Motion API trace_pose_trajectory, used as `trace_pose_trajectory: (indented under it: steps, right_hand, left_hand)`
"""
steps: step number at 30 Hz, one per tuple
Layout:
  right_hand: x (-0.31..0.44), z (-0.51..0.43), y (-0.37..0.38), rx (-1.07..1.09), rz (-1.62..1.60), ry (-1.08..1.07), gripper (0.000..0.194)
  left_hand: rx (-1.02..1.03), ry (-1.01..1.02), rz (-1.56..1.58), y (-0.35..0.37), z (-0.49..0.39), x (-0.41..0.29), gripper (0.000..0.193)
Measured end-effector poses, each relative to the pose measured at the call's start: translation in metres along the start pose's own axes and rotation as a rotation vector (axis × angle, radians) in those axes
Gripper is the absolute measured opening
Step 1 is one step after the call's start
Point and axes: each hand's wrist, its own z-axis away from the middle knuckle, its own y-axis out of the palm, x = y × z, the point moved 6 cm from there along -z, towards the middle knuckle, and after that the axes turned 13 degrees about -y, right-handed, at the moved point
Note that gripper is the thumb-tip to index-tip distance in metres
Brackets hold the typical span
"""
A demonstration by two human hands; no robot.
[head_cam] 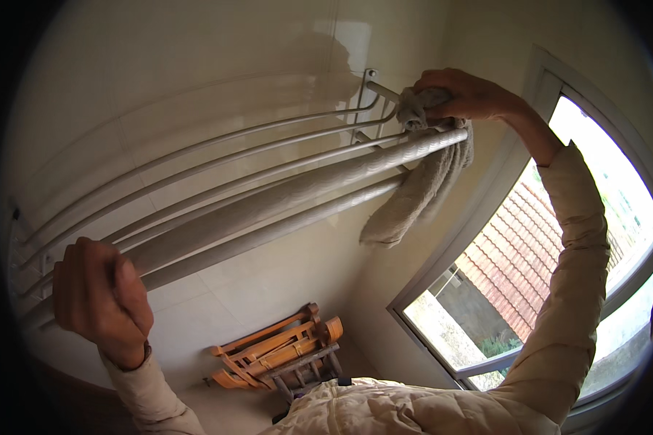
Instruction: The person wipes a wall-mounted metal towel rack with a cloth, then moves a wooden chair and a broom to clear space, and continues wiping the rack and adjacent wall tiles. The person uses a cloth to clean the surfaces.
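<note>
A metal wall-mounted towel rack with several parallel bars crosses the view. My right hand is raised at its far right end and grips a bunched grey cloth against the bars. Just below, a grey-brown towel hangs over the ends of the front bars. Whether cloth and towel are one piece is hidden by the hand. At the left, my left hand is curled in front of the rack's thick front bar. Its fingertips are turned away, so I cannot see whether they wrap that bar.
A folded wooden chair leans by the wall below the rack, with a dark wooden stool-like frame against it. On the right is a window with a metal frame, a tiled roof outside. Tiled wall backs the rack.
</note>
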Motion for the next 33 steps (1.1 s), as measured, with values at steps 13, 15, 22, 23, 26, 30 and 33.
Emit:
trace_pose_trajectory:
  steps: [13, 15, 22, 23, 26, 30, 33]
  right_hand:
    - [-0.006, -0.011, -0.004, 0.083, 0.046, 0.152, 0.05]
    - [0.001, 0.0, -0.011, 0.163, 0.008, 0.142, 0.05]
    - [-0.011, -0.035, 0.011, -0.091, 0.169, -0.129, 0.046]
    - [-0.02, -0.041, 0.018, -0.128, 0.17, -0.045, 0.045]
    - [-0.018, -0.065, 0.023, -0.301, 0.243, -0.016, 0.036]
    - [0.033, -0.097, -0.027, -0.472, 0.499, -0.065, 0.039]
    - [0.104, -0.135, -0.061, -0.451, 0.002, -0.59, 0.04]
  left_hand:
    - [0.008, 0.02, -0.012, -0.001, 0.0, 0.003, 0.044]
    - [0.009, 0.013, -0.021, -0.001, 0.001, 0.003, 0.044]
    - [-0.057, 0.026, -0.042, 0.001, 0.002, 0.002, 0.046]
    - [-0.058, 0.024, -0.045, 0.001, 0.001, 0.002, 0.046]
    - [-0.041, 0.032, -0.008, -0.001, 0.001, 0.003, 0.045]
    - [-0.031, 0.027, -0.009, -0.003, 0.0, 0.005, 0.039]
    - [0.007, 0.011, -0.021, -0.003, 0.001, 0.007, 0.037]
